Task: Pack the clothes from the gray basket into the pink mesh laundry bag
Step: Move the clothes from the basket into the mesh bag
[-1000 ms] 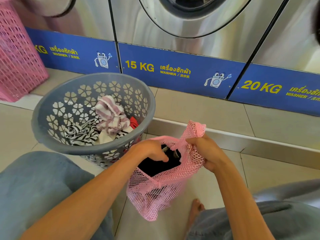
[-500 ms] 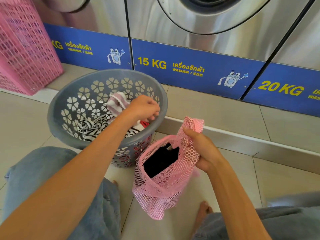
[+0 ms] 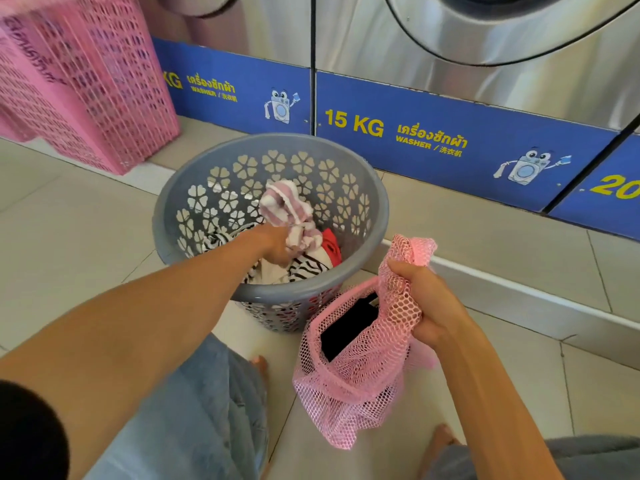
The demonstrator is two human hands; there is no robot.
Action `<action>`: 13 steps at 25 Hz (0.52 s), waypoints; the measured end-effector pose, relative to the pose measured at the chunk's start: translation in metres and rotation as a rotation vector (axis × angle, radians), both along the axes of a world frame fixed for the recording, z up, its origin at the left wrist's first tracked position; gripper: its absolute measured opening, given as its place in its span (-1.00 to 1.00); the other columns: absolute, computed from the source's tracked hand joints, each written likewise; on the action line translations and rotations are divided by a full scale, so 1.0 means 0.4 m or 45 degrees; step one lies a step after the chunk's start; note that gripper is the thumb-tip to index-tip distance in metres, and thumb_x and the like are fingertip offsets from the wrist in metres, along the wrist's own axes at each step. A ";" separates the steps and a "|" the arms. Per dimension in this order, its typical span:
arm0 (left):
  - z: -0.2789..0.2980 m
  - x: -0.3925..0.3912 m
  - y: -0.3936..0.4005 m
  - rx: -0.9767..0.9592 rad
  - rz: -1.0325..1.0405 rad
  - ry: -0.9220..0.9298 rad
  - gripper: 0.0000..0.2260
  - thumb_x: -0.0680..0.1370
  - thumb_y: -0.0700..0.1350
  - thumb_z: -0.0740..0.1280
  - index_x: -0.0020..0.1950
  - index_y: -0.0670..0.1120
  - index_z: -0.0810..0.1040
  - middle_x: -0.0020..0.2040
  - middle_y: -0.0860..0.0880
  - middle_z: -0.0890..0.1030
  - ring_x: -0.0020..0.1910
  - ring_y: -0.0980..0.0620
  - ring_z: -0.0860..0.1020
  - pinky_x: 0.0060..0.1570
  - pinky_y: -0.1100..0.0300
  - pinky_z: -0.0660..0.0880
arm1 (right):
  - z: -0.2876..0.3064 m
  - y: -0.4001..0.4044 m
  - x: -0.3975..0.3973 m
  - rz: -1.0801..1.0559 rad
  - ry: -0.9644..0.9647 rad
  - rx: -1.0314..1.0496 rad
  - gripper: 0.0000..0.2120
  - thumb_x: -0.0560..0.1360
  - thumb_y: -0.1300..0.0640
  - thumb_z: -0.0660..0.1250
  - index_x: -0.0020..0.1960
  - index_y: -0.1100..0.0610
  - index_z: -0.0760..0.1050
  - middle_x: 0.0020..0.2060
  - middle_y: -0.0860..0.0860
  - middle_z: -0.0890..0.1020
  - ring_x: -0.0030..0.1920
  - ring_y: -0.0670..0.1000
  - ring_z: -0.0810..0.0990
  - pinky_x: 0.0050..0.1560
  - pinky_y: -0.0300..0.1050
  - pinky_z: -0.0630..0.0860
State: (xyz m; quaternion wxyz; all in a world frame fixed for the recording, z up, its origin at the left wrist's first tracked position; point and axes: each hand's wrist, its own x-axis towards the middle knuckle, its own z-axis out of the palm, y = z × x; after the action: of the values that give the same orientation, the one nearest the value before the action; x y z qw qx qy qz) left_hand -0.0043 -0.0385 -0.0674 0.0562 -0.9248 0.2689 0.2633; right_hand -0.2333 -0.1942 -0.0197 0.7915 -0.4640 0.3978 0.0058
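Note:
The gray basket with flower-shaped holes stands on the tiled floor in front of the washers. Inside lie a pink-and-white striped garment, a black-and-white striped piece and something red. My left hand is down in the basket, fingers closed on the pink-and-white striped garment. My right hand grips the bunched top edge of the pink mesh laundry bag, which hangs to the right of the basket with its mouth agape. A dark garment shows inside the bag.
Steel washers with blue "15 KG" panels stand on a raised tiled step behind the basket. Pink plastic crates sit at the far left. My knees in gray-blue fabric and bare toes are at the bottom.
My left hand left the bag's mouth, reached into the gray basket and closed on the pink-and-white striped garment. My right hand kept hold of the bag.

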 end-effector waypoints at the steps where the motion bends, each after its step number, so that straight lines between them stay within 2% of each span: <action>1: -0.018 0.018 0.028 0.131 0.040 0.059 -0.26 0.46 0.08 0.43 0.56 -0.07 0.22 0.43 -0.14 0.44 0.34 -0.17 0.46 0.27 0.00 0.46 | -0.005 -0.001 0.001 0.006 0.006 0.004 -0.86 0.65 0.19 0.26 -0.02 0.26 0.52 -0.23 0.22 0.59 -0.30 0.16 0.56 -0.22 0.05 0.55; 3: -0.049 0.045 0.062 0.340 0.080 0.079 -0.19 0.38 0.14 0.48 0.55 -0.02 0.25 0.47 -0.09 0.40 0.40 -0.15 0.41 0.36 -0.04 0.38 | -0.013 -0.010 -0.004 0.001 0.013 0.010 -0.85 0.64 0.20 0.28 -0.05 0.26 0.54 -0.22 0.23 0.61 -0.29 0.17 0.57 -0.16 0.08 0.54; 6: -0.050 0.068 0.079 0.404 0.121 -0.181 -0.20 0.33 0.19 0.51 0.48 0.01 0.30 0.48 -0.13 0.35 0.48 -0.23 0.25 0.43 -0.26 0.13 | -0.017 -0.029 -0.006 0.000 -0.016 0.032 -0.84 0.63 0.20 0.27 0.10 0.28 0.54 -0.17 0.26 0.66 -0.24 0.20 0.63 -0.06 0.14 0.59; 7: -0.038 0.077 0.086 0.429 0.143 -0.180 -0.18 0.31 0.21 0.53 0.48 0.00 0.30 0.47 -0.13 0.36 0.47 -0.23 0.27 0.41 -0.25 0.16 | -0.020 -0.031 -0.006 -0.001 -0.018 0.034 -0.82 0.63 0.20 0.27 0.15 0.28 0.53 -0.14 0.27 0.66 -0.22 0.21 0.64 -0.01 0.17 0.60; 9: -0.019 0.084 0.100 0.505 0.167 -0.072 -0.20 0.27 0.20 0.57 0.43 -0.03 0.39 0.35 -0.08 0.48 0.32 -0.16 0.46 0.27 -0.10 0.40 | -0.026 -0.035 -0.006 -0.004 -0.017 0.023 -0.82 0.63 0.20 0.27 0.16 0.28 0.53 -0.12 0.27 0.67 -0.20 0.22 0.65 0.04 0.19 0.59; 11: -0.012 0.070 0.113 0.584 0.171 -0.003 -0.37 0.29 0.19 0.56 0.25 -0.05 0.52 0.10 -0.01 0.56 0.09 -0.10 0.55 0.05 0.04 0.50 | -0.027 -0.031 -0.002 0.015 -0.014 0.021 -0.84 0.62 0.21 0.28 0.13 0.27 0.54 -0.16 0.24 0.67 -0.22 0.21 0.65 0.02 0.17 0.59; 13: -0.020 0.058 0.109 0.622 0.127 0.008 -0.54 0.36 0.19 0.52 0.09 -0.05 0.55 -0.10 0.03 0.53 0.00 -0.08 0.52 0.04 0.05 0.51 | -0.028 -0.028 0.004 0.006 -0.017 0.027 -0.84 0.62 0.20 0.28 0.12 0.26 0.55 -0.16 0.23 0.66 -0.22 0.20 0.64 0.01 0.16 0.59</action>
State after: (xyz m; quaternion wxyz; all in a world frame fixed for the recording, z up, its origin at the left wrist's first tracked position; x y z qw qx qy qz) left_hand 0.0188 0.0051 -0.0754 0.2643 -0.8950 0.1515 0.3258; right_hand -0.2319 -0.2053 -0.0308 0.7990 -0.4566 0.3913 0.0087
